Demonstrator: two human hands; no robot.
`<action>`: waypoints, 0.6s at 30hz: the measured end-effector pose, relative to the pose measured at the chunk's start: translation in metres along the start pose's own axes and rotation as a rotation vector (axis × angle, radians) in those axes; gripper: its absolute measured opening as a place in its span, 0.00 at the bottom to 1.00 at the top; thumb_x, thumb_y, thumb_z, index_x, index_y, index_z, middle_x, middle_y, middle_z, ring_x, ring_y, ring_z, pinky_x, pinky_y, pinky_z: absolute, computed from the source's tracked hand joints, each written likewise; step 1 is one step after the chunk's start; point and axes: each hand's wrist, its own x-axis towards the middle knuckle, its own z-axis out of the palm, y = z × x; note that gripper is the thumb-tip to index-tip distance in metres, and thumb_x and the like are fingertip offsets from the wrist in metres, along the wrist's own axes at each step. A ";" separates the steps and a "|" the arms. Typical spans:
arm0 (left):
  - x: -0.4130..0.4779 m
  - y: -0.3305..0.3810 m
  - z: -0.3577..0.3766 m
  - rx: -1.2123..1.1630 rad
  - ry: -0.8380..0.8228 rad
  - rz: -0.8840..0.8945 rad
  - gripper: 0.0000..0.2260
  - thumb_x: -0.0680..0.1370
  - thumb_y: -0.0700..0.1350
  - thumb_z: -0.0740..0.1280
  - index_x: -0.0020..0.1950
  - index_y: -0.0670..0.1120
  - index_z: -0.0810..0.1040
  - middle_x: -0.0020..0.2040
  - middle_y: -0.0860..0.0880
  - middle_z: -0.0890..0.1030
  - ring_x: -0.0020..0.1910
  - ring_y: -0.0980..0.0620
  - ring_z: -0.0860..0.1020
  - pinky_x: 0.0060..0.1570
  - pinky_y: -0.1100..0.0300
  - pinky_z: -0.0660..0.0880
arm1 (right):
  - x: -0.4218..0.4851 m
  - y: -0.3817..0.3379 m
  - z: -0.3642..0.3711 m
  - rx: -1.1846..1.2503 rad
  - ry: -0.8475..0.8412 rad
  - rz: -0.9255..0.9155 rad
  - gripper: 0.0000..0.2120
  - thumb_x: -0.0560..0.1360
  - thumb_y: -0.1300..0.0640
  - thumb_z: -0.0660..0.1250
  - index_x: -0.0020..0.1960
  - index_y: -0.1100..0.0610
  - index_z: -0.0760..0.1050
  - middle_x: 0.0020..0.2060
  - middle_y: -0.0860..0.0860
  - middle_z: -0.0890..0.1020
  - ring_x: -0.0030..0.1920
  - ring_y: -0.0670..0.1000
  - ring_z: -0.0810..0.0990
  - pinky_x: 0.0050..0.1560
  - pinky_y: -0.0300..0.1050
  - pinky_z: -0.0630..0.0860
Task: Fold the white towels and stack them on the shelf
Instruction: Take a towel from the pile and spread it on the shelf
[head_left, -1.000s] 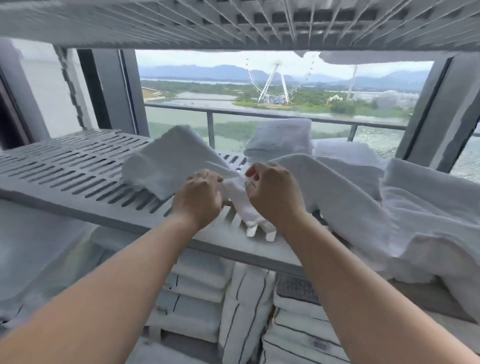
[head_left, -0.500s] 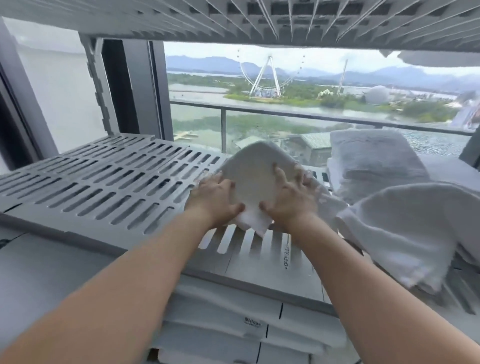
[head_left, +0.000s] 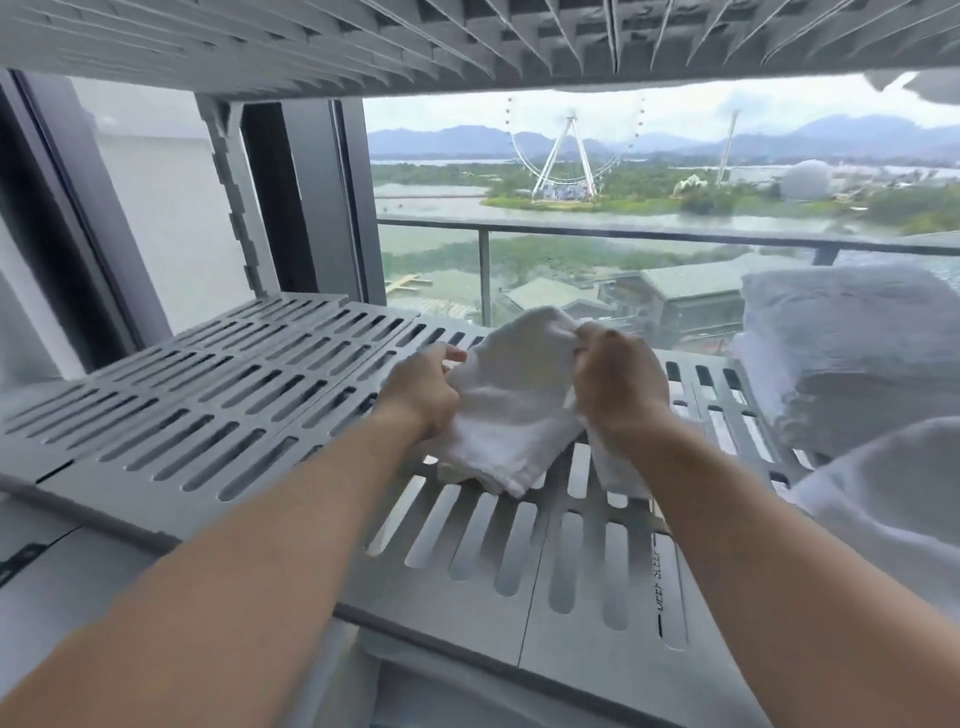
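Observation:
A small white towel lies partly folded on the grey slatted shelf, its near corner pointing at me. My left hand grips the towel's left edge with curled fingers. My right hand pinches the towel's far right corner and lifts it a little off the shelf. A strip of the towel hangs down under my right wrist.
A stack of folded white towels stands at the shelf's right end. A loose white towel is heaped at the near right. Another slatted shelf runs overhead. A window and balcony rail lie behind.
Both hands went from lying flat on the folded towel to gripping its edges. The right hand now lifts the far corner. My view has shifted left along the shelf.

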 end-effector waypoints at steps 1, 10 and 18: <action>0.007 -0.004 -0.007 0.030 0.022 -0.008 0.26 0.72 0.32 0.58 0.65 0.51 0.76 0.57 0.46 0.80 0.52 0.46 0.78 0.50 0.52 0.78 | 0.002 -0.003 -0.001 0.047 0.003 -0.002 0.14 0.77 0.62 0.57 0.54 0.53 0.80 0.45 0.57 0.85 0.42 0.58 0.79 0.41 0.47 0.72; 0.049 -0.027 -0.077 0.121 0.193 0.086 0.15 0.69 0.39 0.58 0.39 0.54 0.81 0.45 0.52 0.83 0.49 0.45 0.78 0.52 0.53 0.76 | 0.005 -0.027 -0.013 0.089 0.073 -0.163 0.11 0.78 0.47 0.65 0.50 0.52 0.83 0.42 0.54 0.85 0.45 0.56 0.82 0.40 0.42 0.67; 0.074 -0.046 -0.130 0.139 0.063 0.323 0.11 0.73 0.30 0.58 0.37 0.41 0.76 0.42 0.41 0.81 0.48 0.38 0.78 0.42 0.51 0.69 | -0.030 -0.085 -0.025 0.009 0.418 -0.088 0.11 0.82 0.46 0.57 0.53 0.52 0.73 0.38 0.57 0.83 0.40 0.63 0.80 0.37 0.48 0.67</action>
